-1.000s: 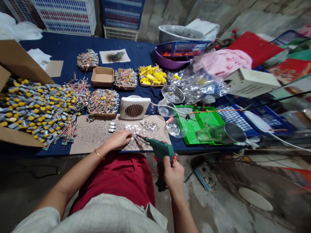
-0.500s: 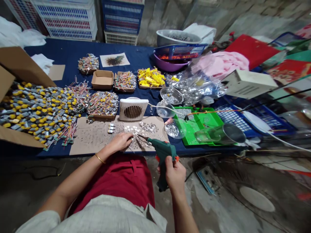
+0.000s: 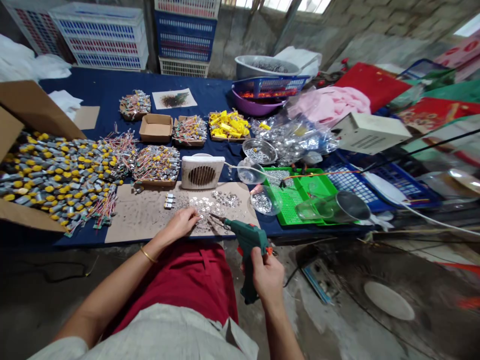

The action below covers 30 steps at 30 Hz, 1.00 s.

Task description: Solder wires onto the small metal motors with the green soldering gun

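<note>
Soldering gun (image 3: 248, 239) in the right hand (image 3: 267, 275) — green and pistol-shaped, its grip wrapped by fingers closed tight around it, with an orange part showing just above the knuckles. The gun hangs just off the near edge of the table (image 3: 112, 85), over a red-clothed lap. Its thin metal tip reaches in over the cardboard sheet (image 3: 138, 217) that lies along that near edge. The left hand (image 3: 180, 223) rests palm-down on the same sheet, just left of the tip. Its fingers (image 3: 193, 216) are drawn together, tips down at the scatter of small metal pieces (image 3: 215, 200), but whether they pinch one cannot be told. Behind the scatter, toward the middle of the table, stands a white vent fan (image 3: 201, 171). Right of the sheet, a clear bowl (image 3: 264, 201) of metal bits sits beside a green tray (image 3: 300, 197). At the left edge an open carton (image 3: 26, 107) spills yellow-capped motors (image 3: 48, 170) — they reach almost to the sheet's far left corner.
</note>
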{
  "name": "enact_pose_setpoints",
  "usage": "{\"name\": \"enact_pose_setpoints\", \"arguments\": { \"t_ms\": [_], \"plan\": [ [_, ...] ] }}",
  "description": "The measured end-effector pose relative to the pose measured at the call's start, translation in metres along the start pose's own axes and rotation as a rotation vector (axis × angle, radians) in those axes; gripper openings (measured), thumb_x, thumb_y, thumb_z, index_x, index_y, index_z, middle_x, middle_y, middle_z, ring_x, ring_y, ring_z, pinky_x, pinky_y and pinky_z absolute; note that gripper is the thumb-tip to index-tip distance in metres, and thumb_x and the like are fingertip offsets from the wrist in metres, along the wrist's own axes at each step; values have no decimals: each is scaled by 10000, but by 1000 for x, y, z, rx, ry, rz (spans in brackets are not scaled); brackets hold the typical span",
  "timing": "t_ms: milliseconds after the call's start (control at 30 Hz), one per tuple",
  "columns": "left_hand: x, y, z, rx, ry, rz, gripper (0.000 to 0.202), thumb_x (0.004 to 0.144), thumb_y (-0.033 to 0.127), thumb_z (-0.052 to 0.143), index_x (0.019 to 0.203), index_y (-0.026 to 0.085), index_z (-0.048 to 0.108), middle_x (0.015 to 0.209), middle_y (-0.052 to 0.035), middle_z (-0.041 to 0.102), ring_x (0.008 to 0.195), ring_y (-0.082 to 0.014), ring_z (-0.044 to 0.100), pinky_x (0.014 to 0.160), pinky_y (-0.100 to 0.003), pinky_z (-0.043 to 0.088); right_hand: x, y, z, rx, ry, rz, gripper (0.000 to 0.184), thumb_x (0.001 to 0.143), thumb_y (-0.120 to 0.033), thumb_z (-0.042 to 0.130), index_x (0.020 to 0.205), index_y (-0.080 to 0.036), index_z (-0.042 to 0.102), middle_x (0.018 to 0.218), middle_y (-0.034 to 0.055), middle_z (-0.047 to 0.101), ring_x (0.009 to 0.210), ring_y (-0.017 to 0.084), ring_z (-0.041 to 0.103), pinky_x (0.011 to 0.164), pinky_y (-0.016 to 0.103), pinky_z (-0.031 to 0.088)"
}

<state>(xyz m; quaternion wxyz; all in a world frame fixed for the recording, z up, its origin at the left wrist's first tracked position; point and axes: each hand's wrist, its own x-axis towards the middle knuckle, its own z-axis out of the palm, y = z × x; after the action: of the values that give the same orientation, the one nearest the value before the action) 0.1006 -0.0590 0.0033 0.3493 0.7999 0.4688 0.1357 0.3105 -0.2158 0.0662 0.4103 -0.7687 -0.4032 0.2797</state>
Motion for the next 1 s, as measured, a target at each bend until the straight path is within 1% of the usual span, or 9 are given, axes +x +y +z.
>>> {"name": "enact_pose_setpoints", "arguments": {
  "t_ms": [67,100,167,233,300,400,567,800,1000],
  "plan": [
    [-4,-3,-3,-35,-38,17,253,913,307,473,828,176,672,795,-49,690,778,-172,615,776,-260,440,-1,-2,2,-62,12,-62,610,802,-724,448,500,-203,540,429,55,565,404,166,516,410,262,389],
    [-5,-4,-4,-44,-54,23,260,915,301,467,817,177,674,787,-50,691,775,-172,615,780,-259,439,-2,-3,4,-93,19,-96,601,807,-715,447,496,-208,534,429,52,559,418,166,514,418,262,384],
    [-8,-6,-4,-63,-43,2,233,911,291,469,894,178,671,779,-49,687,779,-175,616,781,-262,440,-3,-5,6,-146,22,-160,585,818,-696,443,502,-213,538,439,48,556,453,172,522,441,263,385],
    [-9,-6,-1,-91,0,-42,219,902,286,476,979,173,647,763,-43,675,766,-177,612,759,-266,444,-4,-7,8,-184,24,-206,575,831,-677,434,508,-214,543,455,49,561,485,177,534,469,266,395],
    [-8,-5,2,-106,29,-70,203,893,287,484,953,170,638,744,-36,661,742,-174,602,734,-266,442,-5,-7,9,-214,31,-230,569,843,-659,426,507,-215,538,470,51,566,501,178,540,492,269,402],
    [-6,-3,3,-99,26,-92,206,886,296,484,827,170,636,718,-35,651,712,-166,590,715,-262,434,-6,-7,11,-240,8,-245,551,856,-631,423,516,-214,545,493,59,581,521,184,556,508,272,408],
    [3,0,1,-33,-7,-149,181,837,267,509,753,176,642,710,-46,662,726,-180,606,721,-271,437,-5,-10,16,-230,-18,-243,499,832,-625,477,581,-214,610,483,53,575,556,208,589,517,276,431],
    [9,1,1,18,-48,-199,174,817,241,503,778,184,663,760,-57,683,775,-190,621,716,-264,441,-1,-15,19,-197,-27,-239,452,805,-614,530,634,-213,652,493,51,577,600,229,611,560,293,465],
    [9,1,2,33,-72,-203,189,832,233,478,814,198,663,790,-67,683,798,-202,622,751,-284,446,1,-16,20,-216,-43,-253,420,815,-571,537,620,-214,645,509,55,576,621,225,614,583,289,466]
  ]
}}
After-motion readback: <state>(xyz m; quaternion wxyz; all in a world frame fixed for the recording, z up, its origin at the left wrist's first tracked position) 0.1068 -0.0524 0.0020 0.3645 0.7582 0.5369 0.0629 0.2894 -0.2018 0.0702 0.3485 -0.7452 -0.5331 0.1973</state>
